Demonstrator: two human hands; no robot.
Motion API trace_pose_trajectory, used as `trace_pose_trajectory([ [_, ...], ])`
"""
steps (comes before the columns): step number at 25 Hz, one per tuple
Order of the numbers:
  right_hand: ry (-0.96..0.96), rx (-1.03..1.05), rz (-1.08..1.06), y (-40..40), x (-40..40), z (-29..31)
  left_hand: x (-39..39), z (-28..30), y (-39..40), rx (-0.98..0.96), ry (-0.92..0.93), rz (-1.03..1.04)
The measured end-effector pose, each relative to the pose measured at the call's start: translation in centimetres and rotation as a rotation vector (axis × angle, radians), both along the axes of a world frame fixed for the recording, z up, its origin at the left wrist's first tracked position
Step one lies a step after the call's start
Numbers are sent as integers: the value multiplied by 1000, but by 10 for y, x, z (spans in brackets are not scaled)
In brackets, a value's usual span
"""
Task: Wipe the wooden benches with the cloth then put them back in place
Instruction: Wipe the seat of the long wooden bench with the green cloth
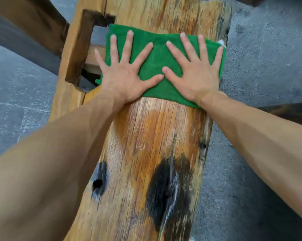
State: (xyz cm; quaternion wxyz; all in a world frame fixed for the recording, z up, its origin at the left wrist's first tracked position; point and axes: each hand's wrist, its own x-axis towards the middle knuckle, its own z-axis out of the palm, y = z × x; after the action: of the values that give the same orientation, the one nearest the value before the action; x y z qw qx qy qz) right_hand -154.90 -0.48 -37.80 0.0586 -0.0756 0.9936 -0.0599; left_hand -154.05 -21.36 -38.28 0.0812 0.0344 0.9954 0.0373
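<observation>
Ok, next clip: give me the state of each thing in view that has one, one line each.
Green cloth: spread flat across the bench top, pressed down under both hands.
Wooden bench: upright on the concrete floor, top worn, with dark stains nearer the camera.
Left hand: fingers straight and splayed, palm pressing on the cloth.
Right hand: fingers straight and splayed, palm pressing on the cloth.

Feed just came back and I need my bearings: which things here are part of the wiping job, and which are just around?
In the job:
- green cloth, spread flat on the bench
- wooden bench under it
- left hand and right hand, both pressing flat on the cloth

Just around:
- dark wooden beam, upper left
- grey concrete floor
</observation>
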Motion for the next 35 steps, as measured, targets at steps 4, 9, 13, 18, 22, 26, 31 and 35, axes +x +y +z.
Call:
trace_pose_trajectory([
  [4, 8, -25, 31, -19, 62, 1, 58, 6, -8, -14, -5, -54],
  [9, -62, -20, 181, -57, 212, 8, 232, 12, -32, -25, -58, -30],
  [13, -171, -36, 375, -76, 350, 14, 386, 22, -45, -57, -244, 52],
  [18, -191, -29, 503, -55, 356, 12, 414, 23, -30, -6, -340, 135],
  [22, -85, 2, 260, -22, 230, 3, 271, 14, -4, 39, -208, 54],
  [26, -21, 22, 121, 8, 80, -2, 101, 5, 20, -38, -70, 40],
  [31, -25, -27, -42, 35, -53, -7, -52, -1, 47, -18, -15, 32],
  [35, -45, -66, -77, 48, -143, -8, -144, -2, 64, -15, -3, 49],
])
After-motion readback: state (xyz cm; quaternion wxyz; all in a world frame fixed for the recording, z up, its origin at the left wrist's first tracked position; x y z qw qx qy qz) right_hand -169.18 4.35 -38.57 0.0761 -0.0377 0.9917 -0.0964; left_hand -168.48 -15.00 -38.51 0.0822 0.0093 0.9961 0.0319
